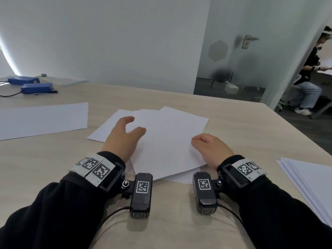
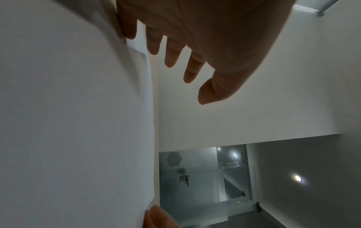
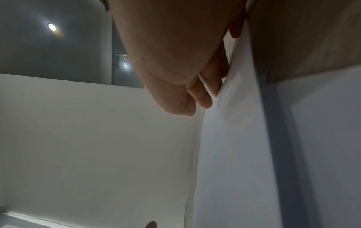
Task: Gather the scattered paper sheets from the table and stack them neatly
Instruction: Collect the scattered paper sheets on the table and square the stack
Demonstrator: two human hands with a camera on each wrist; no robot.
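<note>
Several white sheets (image 1: 167, 141) lie overlapping and fanned in the middle of the wooden table (image 1: 53, 159). My left hand (image 1: 125, 133) hovers over the left part of this pile with thumb and fingers spread and straight; in the left wrist view the left hand (image 2: 195, 46) holds nothing, and only the little finger is close to the paper (image 2: 78, 123). My right hand (image 1: 208, 146) sits at the right edge of the top sheet with its fingers curled. In the right wrist view those fingers (image 3: 210, 86) meet the slightly raised paper edge (image 3: 234, 123).
One more white sheet (image 1: 43, 119) lies apart at the left. A stack of paper (image 1: 309, 180) sits at the table's right edge. Two blue boxes (image 1: 36, 86) with cables stand at the far left. A person (image 1: 309, 83) sits beyond the glass door.
</note>
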